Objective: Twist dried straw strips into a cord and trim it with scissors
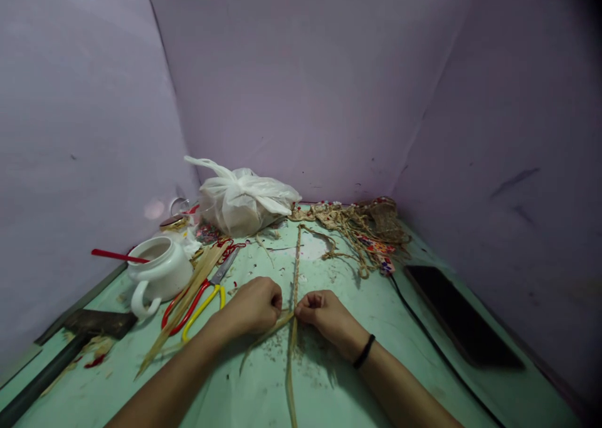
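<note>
A long braided straw cord [296, 262] runs from the table's back down toward me. My left hand [256, 305] and my right hand [322, 312] meet at it, both with fingers curled closed, pinching loose straw strands [270, 334] where the braid ends. Unbraided strands [291, 384] trail from my hands toward the near edge. A black band circles my right wrist [364, 351].
On the green table [357, 302]: red-and-yellow scissors [207, 290], a bundle of straw strips [188, 296], a white pot [160, 271] with a red stick, a tied white plastic bag [242, 199], a heap of woven cord pieces [367, 227], a dark phone [458, 315] with cable, a cleaver [61, 346]. Purple walls enclose three sides.
</note>
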`<state>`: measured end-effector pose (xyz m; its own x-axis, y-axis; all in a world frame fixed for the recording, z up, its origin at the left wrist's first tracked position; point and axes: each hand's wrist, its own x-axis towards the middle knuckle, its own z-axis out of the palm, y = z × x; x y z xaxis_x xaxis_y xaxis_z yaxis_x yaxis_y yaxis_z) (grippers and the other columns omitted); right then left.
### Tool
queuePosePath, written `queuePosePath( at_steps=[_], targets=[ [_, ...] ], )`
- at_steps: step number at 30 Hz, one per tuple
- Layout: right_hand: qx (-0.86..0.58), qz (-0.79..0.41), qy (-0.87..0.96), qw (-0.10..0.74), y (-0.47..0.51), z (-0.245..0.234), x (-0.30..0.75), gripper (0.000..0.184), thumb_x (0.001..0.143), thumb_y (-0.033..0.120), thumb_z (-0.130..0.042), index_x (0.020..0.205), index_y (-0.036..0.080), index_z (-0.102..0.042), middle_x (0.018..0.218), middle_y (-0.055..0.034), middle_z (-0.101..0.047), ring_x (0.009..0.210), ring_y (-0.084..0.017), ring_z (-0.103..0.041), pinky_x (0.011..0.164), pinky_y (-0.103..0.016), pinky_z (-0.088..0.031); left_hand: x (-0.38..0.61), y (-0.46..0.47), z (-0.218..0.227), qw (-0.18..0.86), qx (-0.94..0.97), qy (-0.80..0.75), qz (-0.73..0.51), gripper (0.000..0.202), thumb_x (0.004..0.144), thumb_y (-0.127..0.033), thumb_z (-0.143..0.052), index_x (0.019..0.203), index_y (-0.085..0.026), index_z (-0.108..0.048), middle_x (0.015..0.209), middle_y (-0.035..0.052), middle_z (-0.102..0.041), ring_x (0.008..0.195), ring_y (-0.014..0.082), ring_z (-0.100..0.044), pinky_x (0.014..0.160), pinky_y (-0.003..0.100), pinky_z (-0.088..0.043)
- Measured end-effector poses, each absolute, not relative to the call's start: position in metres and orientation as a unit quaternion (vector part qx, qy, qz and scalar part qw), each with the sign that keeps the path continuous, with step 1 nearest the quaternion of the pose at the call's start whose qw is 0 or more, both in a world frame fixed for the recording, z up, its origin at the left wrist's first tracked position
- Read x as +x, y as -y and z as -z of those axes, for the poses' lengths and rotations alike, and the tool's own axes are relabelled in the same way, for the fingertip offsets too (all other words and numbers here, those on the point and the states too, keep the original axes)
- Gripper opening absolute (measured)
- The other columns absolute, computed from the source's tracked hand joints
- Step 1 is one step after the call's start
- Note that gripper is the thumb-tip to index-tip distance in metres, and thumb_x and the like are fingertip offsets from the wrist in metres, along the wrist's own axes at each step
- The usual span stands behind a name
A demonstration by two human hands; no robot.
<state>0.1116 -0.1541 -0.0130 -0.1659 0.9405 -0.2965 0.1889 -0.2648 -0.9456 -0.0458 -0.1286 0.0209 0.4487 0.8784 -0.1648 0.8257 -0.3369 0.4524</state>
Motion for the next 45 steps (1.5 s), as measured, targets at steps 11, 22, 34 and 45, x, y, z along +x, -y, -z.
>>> queuePosePath(
  at_steps=[11,22,34,45],
  targets=[
    [-0.566,-0.574,0.497,0.32,0.155,0.008,0.11,0.009,0.059,0.014,-0.051,0.051,0.015,-0.048,0.036,0.0083,-0.034,0.034,-0.004,-0.023,0.037,-0.021,-0.016,-0.041,0.125,-0.021,0.493,0.7,-0.51,-0.079,0.013,0.054,-0.023,-0.049,0.057,-0.013,-0.056,0.044,-0.0052,-0.04,0.042,0.0068,-0.032,0.042,0.02,-0.023],
    [-0.571,-0.554,0.507,0.332,0.153,0.013,0.11,0.008,0.059,0.013,-0.051,0.051,0.014,-0.049,0.042,0.0058,-0.04,0.039,-0.004,-0.029,0.04,-0.02,-0.019,-0.041,0.122,-0.023,0.626,0.585,-0.511,-0.069,0.018,0.054,-0.033,-0.053,0.057,-0.016,-0.051,0.032,-0.0056,-0.04,0.026,0.0048,-0.028,0.031,0.018,-0.013],
    [-0.575,-0.558,0.496,0.334,0.153,0.011,0.109,0.011,0.057,0.009,-0.051,0.048,0.014,-0.05,0.039,0.0058,-0.04,0.038,-0.004,-0.03,0.039,-0.019,-0.019,-0.032,0.125,-0.011,0.604,0.555,-0.563,-0.101,0.013,0.05,-0.024,-0.057,0.051,-0.012,-0.055,0.033,-0.0013,-0.047,0.027,0.0061,-0.035,0.03,0.018,-0.023],
    [-0.555,-0.584,0.479,0.349,0.154,0.009,0.109,0.008,0.055,0.011,-0.052,0.048,0.012,-0.053,0.04,0.0046,-0.043,0.039,-0.004,-0.029,0.04,-0.02,-0.018,-0.027,0.13,-0.02,0.577,0.567,-0.576,-0.115,0.011,0.051,-0.021,-0.051,0.042,-0.014,-0.05,0.028,-0.0042,-0.037,0.025,0.0051,-0.027,0.029,0.019,-0.013]
  ],
)
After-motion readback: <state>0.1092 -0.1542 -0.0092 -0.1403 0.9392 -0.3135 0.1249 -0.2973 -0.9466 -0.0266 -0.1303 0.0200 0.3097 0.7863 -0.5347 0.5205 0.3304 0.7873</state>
